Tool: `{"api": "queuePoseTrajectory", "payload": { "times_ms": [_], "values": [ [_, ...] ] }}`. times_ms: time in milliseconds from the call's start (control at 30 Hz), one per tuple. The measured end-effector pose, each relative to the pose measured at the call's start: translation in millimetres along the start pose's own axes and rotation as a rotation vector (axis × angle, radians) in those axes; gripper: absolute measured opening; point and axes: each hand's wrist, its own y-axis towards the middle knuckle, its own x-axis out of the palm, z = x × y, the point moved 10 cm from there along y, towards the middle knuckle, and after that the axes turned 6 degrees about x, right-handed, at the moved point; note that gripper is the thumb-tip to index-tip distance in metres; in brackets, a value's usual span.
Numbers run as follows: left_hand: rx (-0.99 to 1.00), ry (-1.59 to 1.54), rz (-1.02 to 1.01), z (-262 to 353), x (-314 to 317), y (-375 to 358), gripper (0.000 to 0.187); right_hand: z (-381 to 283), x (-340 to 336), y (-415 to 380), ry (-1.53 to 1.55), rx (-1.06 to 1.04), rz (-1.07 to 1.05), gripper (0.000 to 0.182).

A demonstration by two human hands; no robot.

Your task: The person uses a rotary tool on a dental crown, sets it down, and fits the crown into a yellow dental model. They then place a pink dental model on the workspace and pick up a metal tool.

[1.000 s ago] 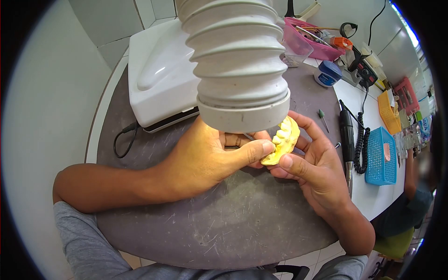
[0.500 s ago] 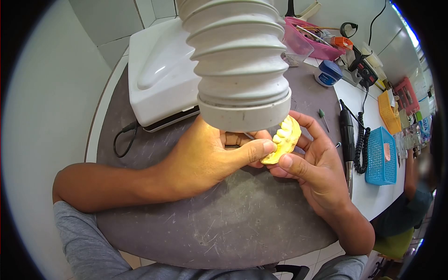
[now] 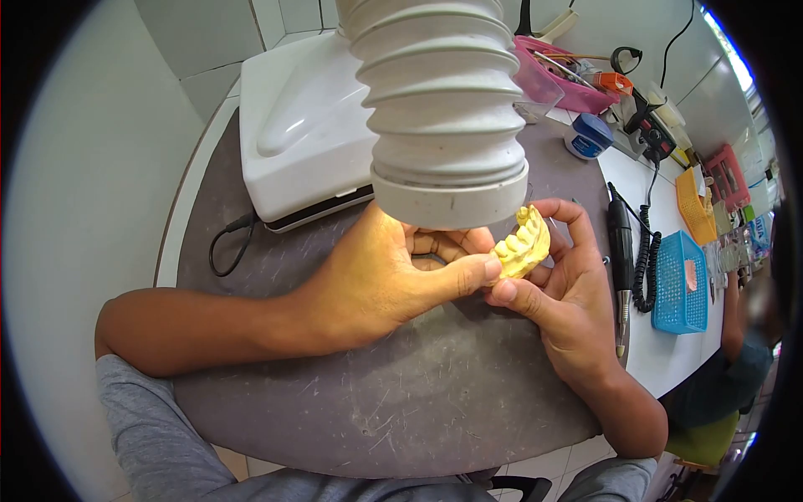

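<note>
A yellow dental cast (image 3: 529,244) with a row of molded teeth is tilted up between my hands, under the end of a ribbed white hose (image 3: 452,201). My right hand (image 3: 573,301) grips its right side, thumb at the lower edge and fingers curled behind. From the left, my left hand (image 3: 393,284) presses its thumb tip on the cast's lower left end. The left fingers are bent behind, partly hidden by the hose, and whether a small tool is among them I cannot make out.
A white machine (image 3: 309,125) stands at the back left. To the right lie a black handpiece (image 3: 621,243) with a coiled cord, a blue-lidded jar (image 3: 588,138), a blue basket (image 3: 679,318), an orange basket (image 3: 690,209) and a pink tray (image 3: 577,96). Another person's sleeve (image 3: 711,381) shows at far right.
The cast has been turned and tipped more upright between my hands, showing more of its teeth. My right fingers have shifted up around it. The view has moved slightly.
</note>
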Motion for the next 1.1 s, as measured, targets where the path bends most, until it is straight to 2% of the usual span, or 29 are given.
{"api": "queuePoseTrajectory", "payload": {
  "times_ms": [67, 167, 267, 333, 433, 500, 533, 567, 600, 667, 700, 733, 800, 1067, 1100],
  "values": [
    [0.039, 0.020, -0.020, 3.3, 0.4, 0.0, 0.026, -2.4, -1.7, -0.5, -0.047, -0.019, 0.023, 0.063],
    [-0.028, -0.015, -0.021, 0.2, -0.5, -1.8, 0.031, -6.6, -5.0, -4.0, -0.077, -0.021, 0.039, 0.059],
    [0.023, 0.109, -0.023, 8.4, 0.5, -3.1, 0.032, -5.5, -14.0, -8.6, -0.081, -0.002, 0.037, 0.057],
    [0.170, 0.347, -0.083, 24.1, 6.2, -1.9, 0.031, -3.0, -16.2, -12.3, -0.103, 0.003, 0.041, 0.056],
    [0.245, 0.402, -0.128, 25.1, 9.4, -1.3, 0.030, -3.3, -15.9, -17.8, -0.225, -0.064, 0.038, 0.053],
    [0.200, 0.502, -0.162, 24.4, 10.6, -1.0, 0.031, -3.9, -14.0, -19.6, -0.441, -0.167, -0.003, 0.046],
    [0.157, 0.607, -0.199, 22.1, 12.4, -1.0, 0.033, -5.6, -14.5, -20.4, -0.438, -0.161, -0.005, 0.046],
    [0.150, 0.604, -0.197, 22.2, 11.9, -0.7, 0.033, -13.3, -10.8, -22.8, -0.660, -0.202, 0.015, 0.041],
    [0.177, 0.625, -0.219, 24.1, 14.6, -0.8, 0.034, -18.4, -6.2, -24.9, -0.882, -0.243, 0.034, 0.037],
    [0.200, 0.640, -0.239, 22.9, 16.3, -1.3, 0.036, -22.6, -2.8, -26.6, -0.957, -0.275, 0.051, 0.034],
    [0.294, 0.691, -0.242, 27.8, 18.7, -2.5, 0.035, -25.1, -1.0, -27.8, -1.035, -0.312, 0.071, 0.031],
    [0.387, 0.740, -0.245, 33.3, 21.6, -4.4, 0.035, -24.4, -1.9, -26.3, -1.035, -0.306, 0.069, 0.031],
    [0.393, 0.714, -0.233, 32.2, 21.4, -4.1, 0.034, -29.6, 9.2, -28.2, -1.039, -0.438, -0.020, 0.027],
    [0.356, 0.717, -0.192, 31.7, 21.5, -2.5, 0.025, -25.9, 6.4, -23.7, -1.000, -0.419, -0.043, 0.026],
    [0.403, 0.729, -0.191, 33.5, 22.8, -2.8, 0.023, -26.2, 6.1, -23.4, -0.994, -0.425, -0.042, 0.026]
  ]
}}
